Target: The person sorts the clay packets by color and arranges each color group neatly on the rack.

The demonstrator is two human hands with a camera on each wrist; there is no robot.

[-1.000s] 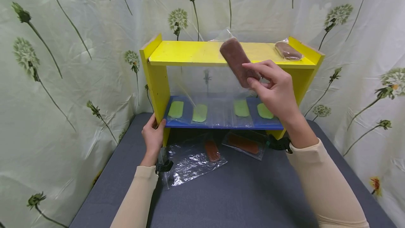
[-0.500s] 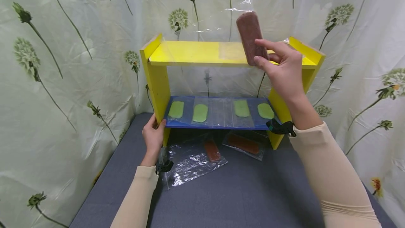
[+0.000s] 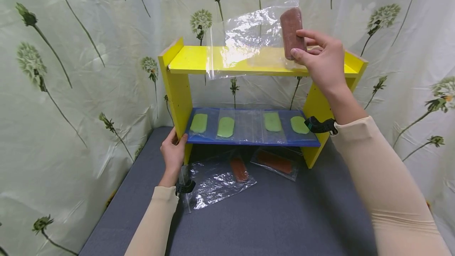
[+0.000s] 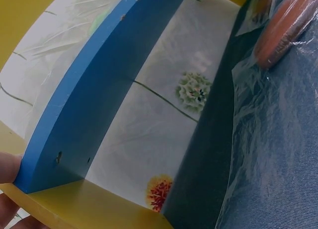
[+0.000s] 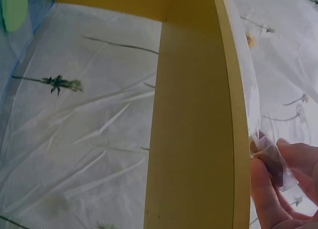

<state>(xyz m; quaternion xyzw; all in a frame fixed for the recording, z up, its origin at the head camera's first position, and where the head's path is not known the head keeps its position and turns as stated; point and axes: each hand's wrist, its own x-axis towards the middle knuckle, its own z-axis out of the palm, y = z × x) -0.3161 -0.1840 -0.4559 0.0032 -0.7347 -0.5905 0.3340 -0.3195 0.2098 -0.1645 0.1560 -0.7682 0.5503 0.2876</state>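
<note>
In the head view my right hand (image 3: pixel 325 58) pinches a reddish-brown, round-cornered block (image 3: pixel 292 25) in a clear zip bag (image 3: pixel 245 34). The block stands near upright above the top board's right half, and the loose bag stretches left over the board. In the right wrist view, thumb and fingers hold the wrapped block (image 5: pixel 268 157) beside the board's edge. My left hand (image 3: pixel 173 152) grips the left side panel (image 3: pixel 174 98) of a yellow shelf unit, level with its blue lower board (image 3: pixel 249 142). Fingertips (image 4: pixel 9 167) show at that corner in the left wrist view.
Several bagged light-green pieces (image 3: pixel 225 127) lie in a row on the blue board. Below, on the dark table (image 3: pixel 270 216), lie two bagged orange-brown pieces (image 3: pixel 239 170), one bag spread toward the left wrist. A flower-print curtain (image 3: pixel 89 90) surrounds the table.
My right hand has risen and moved right with the bagged block, which has turned more upright. The bag has swung out to the left. My left hand keeps its place on the panel.
</note>
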